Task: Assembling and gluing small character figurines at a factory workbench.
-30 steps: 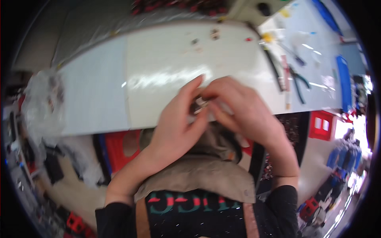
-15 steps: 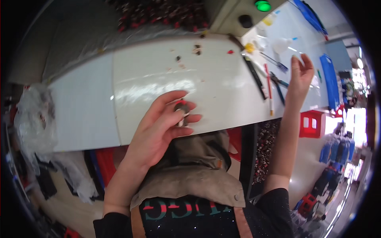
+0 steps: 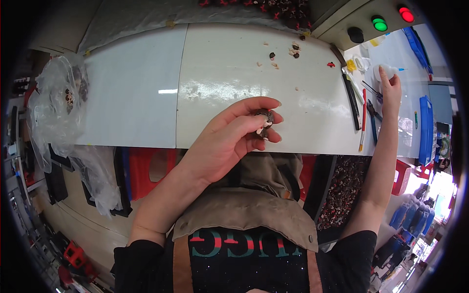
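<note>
My left hand is closed round a small dark-brown and cream piece, held between thumb and fingers above the near part of the white table. Its exact kind cannot be made out. At the upper right, my right hand is at a white squeeze bottle with a blue tip, its fingers apart over the bottle. Whether they touch it is not clear. Close below that hand lie a screwdriver and pliers.
Loose brown and cream bits and a small red piece lie on the white table. A black strip and red brush lie to the right. A tray of small pieces sits below the edge; a plastic bag hangs left.
My right hand has reached the white bottle, from beside it before. The left hand keeps its small piece, turned so less red shows. The whole view has shifted.
</note>
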{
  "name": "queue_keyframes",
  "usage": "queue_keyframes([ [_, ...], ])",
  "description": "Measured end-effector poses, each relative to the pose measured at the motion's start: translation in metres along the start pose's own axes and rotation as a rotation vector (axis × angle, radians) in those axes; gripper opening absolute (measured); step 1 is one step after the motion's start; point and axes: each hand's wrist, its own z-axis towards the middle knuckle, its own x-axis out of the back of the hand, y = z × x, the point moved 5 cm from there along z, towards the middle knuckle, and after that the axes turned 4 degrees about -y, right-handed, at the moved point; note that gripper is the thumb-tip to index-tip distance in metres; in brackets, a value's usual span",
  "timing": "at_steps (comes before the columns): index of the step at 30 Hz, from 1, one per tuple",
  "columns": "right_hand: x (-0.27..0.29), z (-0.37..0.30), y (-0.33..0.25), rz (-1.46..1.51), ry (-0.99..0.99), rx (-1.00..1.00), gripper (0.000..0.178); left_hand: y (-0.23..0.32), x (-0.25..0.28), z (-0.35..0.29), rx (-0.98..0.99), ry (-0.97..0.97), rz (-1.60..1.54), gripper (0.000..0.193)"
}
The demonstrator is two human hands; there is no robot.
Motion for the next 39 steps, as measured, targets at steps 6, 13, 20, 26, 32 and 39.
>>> queue_keyframes([
  [6, -0.004, -0.009, -0.010, 0.090, -0.068, 0.082, 0.048, 0.002, -0.001, 0.000, -0.009, 0.054, -0.025, 0.031],
  [13, 0.033, -0.095, -0.061, 0.462, -0.057, 0.229, 0.036, 0.002, 0.001, 0.002, 0.031, 0.045, -0.087, 0.032],
  [20, 0.036, -0.203, -0.088, 0.636, -0.269, 0.269, 0.044, 0.001, 0.007, 0.004, 0.018, 0.010, -0.165, 0.033],
  [26, 0.035, -0.227, -0.131, 0.546, -0.344, 0.494, 0.050, 0.000, 0.009, 0.005, 0.020, -0.067, -0.205, 0.033],
  [32, 0.027, -0.234, -0.167, 0.350, -0.425, 0.668, 0.051, -0.003, 0.015, 0.005, 0.015, -0.115, -0.266, 0.030],
  [39, 0.019, -0.236, -0.179, 0.297, -0.483, 0.708, 0.049, 0.003, 0.007, 0.002, -0.001, -0.037, -0.226, 0.032],
])
